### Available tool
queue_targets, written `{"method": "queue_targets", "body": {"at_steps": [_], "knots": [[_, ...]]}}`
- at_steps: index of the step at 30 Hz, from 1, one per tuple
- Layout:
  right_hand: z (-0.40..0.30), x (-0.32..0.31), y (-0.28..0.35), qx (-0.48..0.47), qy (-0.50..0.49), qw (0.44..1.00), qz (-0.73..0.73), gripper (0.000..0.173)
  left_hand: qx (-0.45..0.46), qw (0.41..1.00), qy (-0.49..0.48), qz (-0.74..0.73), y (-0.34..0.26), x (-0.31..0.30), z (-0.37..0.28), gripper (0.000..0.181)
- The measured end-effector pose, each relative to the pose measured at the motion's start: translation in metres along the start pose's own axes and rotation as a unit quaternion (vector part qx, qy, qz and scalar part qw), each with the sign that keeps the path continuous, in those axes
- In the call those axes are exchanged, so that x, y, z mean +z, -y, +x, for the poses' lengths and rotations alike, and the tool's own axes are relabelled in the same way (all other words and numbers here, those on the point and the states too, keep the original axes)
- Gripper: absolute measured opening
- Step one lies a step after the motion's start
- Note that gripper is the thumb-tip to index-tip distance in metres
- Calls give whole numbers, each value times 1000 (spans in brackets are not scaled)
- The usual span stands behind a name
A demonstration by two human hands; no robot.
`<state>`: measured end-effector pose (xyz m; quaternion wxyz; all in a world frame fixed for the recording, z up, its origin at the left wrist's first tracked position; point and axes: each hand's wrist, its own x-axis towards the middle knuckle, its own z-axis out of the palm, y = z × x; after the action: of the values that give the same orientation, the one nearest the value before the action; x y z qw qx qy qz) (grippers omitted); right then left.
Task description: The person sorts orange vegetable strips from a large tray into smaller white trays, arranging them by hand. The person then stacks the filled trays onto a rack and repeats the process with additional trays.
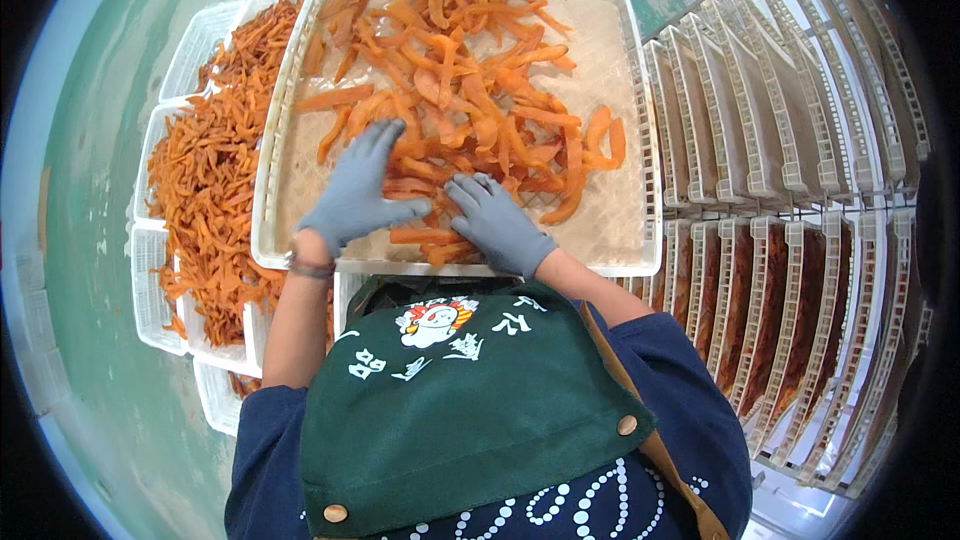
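Note:
Before me is a white plastic tray (pixel 600 232) with slotted walls and a tan mesh lining. A loose heap of orange strips (pixel 465 82), seemingly dried sweet potato, covers its middle and far part. My left hand (pixel 360 184), in a grey glove, rests at the heap's near left side with fingers spread and thumb pointing right. Close beside it, my right hand (pixel 499 225), also gloved in grey, lies over the near strips with its fingers pointing up and left. What is under the right palm is hidden, so I cannot tell whether it grips a strip.
White plastic baskets (pixel 150 270) on the left hold a big pile of smaller orange strips (pixel 217 187). To the right, racks of stacked trays (pixel 735 112) stand close to the tray's wall; the lower trays (pixel 757 307) hold dark orange pieces. Green floor (pixel 97 165) shows beyond the baskets.

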<state>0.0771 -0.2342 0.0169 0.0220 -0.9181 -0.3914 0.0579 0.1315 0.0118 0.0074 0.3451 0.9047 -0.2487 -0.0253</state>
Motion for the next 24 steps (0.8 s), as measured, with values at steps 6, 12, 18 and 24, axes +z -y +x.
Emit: {"method": "queue_targets", "body": {"at_steps": [6, 12, 18, 24], "knots": [[-34, -24, -16, 210, -279, 872, 342, 34, -95, 954, 127, 253, -24, 21, 13, 116], [-42, -126, -40, 253, -565, 693, 369, 46, -64, 950, 25, 306, -5, 30, -4, 116], [30, -61, -74, 317, -77, 937, -122, 59, -161, 952, 106, 236, 0, 23, 27, 98], [30, -9, -114, 193, -162, 800, 544, 48, -200, 959, 137, 151, -2, 12, 33, 76]]}}
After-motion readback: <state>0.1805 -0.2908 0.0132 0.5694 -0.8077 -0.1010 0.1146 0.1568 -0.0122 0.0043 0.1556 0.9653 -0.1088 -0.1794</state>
